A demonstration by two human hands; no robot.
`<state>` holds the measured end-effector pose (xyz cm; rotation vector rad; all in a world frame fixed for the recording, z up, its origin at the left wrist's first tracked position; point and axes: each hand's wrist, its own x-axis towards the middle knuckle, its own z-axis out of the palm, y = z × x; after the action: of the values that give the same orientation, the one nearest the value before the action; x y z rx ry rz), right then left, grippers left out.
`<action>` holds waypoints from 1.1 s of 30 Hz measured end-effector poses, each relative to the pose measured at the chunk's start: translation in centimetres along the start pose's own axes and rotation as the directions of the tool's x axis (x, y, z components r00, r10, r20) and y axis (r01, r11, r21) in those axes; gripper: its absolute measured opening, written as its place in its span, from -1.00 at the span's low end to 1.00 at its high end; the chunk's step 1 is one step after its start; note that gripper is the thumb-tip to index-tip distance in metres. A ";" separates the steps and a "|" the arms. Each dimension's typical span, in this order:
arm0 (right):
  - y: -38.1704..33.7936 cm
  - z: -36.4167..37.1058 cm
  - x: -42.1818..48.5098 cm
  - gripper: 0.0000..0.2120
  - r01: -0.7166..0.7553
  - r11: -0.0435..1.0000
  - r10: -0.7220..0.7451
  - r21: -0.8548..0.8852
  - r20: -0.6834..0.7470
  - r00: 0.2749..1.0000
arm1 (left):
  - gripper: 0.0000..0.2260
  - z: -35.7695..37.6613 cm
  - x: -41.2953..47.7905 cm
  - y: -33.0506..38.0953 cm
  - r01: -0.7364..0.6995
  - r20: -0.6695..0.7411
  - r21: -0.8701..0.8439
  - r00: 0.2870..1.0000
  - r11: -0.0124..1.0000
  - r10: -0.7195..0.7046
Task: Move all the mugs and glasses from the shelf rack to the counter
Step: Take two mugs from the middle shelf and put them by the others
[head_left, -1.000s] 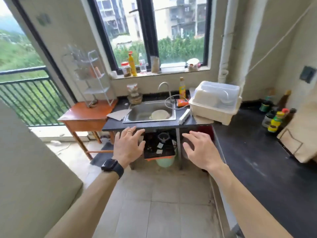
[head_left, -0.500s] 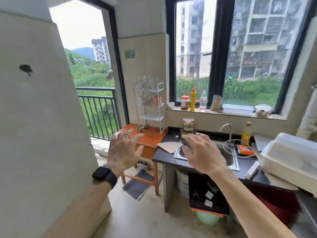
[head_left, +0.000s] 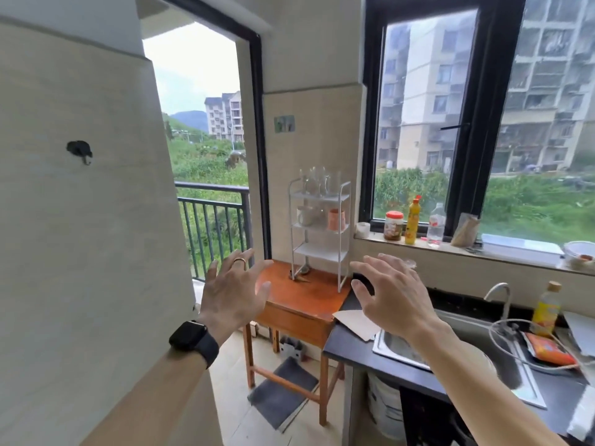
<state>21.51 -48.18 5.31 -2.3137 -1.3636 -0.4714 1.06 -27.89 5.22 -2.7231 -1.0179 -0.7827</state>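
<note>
Fingers (head_left: 243, 268) of the left hand (head_left: 231, 297): spread and released, grasping nothing, a ring (head_left: 240, 260) on one and a black watch (head_left: 193, 339) at the wrist. Judged to be raised in reach toward the stock ahead, not yet near it. Wooden surface (head_left: 299, 300), at 12 o'clock from the hands: carries the white shelf rack (head_left: 320, 251), set against the wall beside the balcony door. Top tier holds clear glasses (head_left: 317, 183), crowded together. Middle tier holds a white mug (head_left: 306, 215) and, at its 3 o'clock, an orange mug (head_left: 336, 219). Bottom tier is bare. Nothing has yet been taken off the rack. Right hand (head_left: 396, 297): likewise splayed and released, holding nothing. Dark surface (head_left: 351, 346), at 4 o'clock from the rack and butted against the wooden one: the destination, a short carry. A paper sheet (head_left: 354, 320) lies on its near corner. Windowsill, at 2 o'clock: red-lidded jar (head_left: 393, 225), yellow bottle (head_left: 412, 220), clear bottle (head_left: 436, 225). Labels too blurred to read.
</note>
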 end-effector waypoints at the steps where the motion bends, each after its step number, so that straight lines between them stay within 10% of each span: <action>1: 0.1 1.0 1.5 -0.58 0.003 1.000 -0.003 0.004 0.001 1.000 | -0.58 0.8 1.3 -0.6 0.004 -0.002 -0.003 1.000 1.000 -0.004; 27: 9.1 24.6 38.7 -0.62 -0.086 0.996 0.087 -0.022 0.026 0.996 | -0.59 25.5 39.5 -10.8 -0.043 0.064 -0.079 0.997 0.996 0.049; 33: 11.5 31.0 46.3 -0.63 -0.252 0.967 0.254 -0.044 0.032 0.967 | -0.60 34.6 51.0 -12.3 -0.041 0.203 -0.315 0.973 0.948 0.109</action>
<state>55.65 -3.04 -0.98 -2.4952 -1.0613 -0.3791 40.40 20.97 1.04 -3.1553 -0.8856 -0.6932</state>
